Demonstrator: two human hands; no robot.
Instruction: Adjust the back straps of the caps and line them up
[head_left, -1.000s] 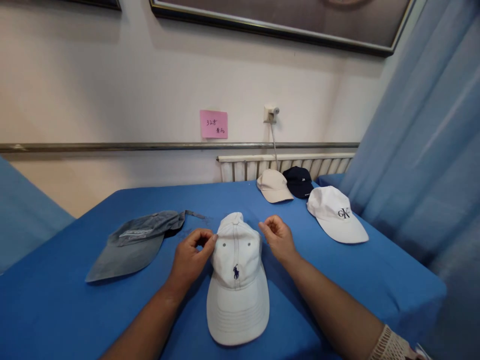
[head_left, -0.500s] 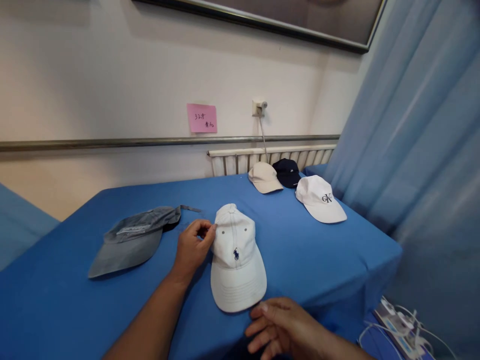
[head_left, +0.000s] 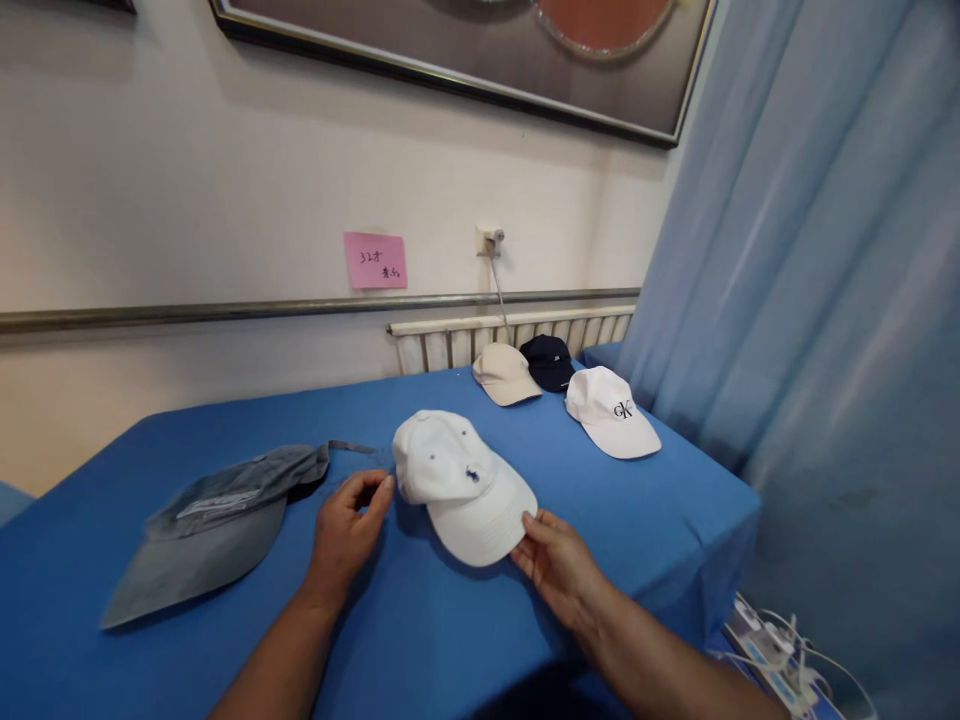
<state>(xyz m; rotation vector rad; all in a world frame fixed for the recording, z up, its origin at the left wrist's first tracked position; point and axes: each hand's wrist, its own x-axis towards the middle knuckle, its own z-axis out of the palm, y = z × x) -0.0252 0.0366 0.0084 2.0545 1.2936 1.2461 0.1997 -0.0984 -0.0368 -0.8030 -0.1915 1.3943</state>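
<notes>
A white baseball cap [head_left: 442, 465] with a small dark embroidered figure is in front of me, its brim turned toward the lower right. My right hand [head_left: 559, 565] pinches the edge of that brim, thumb on top and fingers beneath. Just left of the crown is my left hand [head_left: 349, 530], thumb and index fingertips together, with a narrow gap to the cap and nothing seen in them. A grey cap [head_left: 217, 530] with a loose back strap lies on the blue-covered table [head_left: 420, 660], left of my left hand.
Toward the back right of the table are a beige cap [head_left: 504, 375], a navy cap [head_left: 547, 360] and a white cap with black letters [head_left: 611, 412]. A radiator [head_left: 442, 345] runs along the wall behind. Blue curtain [head_left: 810, 300] hangs at right, above a power strip [head_left: 769, 650] with cables.
My right hand has moved up and taken hold of the white cap's brim. The cap has turned, its brim swinging right. My left hand has come away from the crown. The view has shifted.
</notes>
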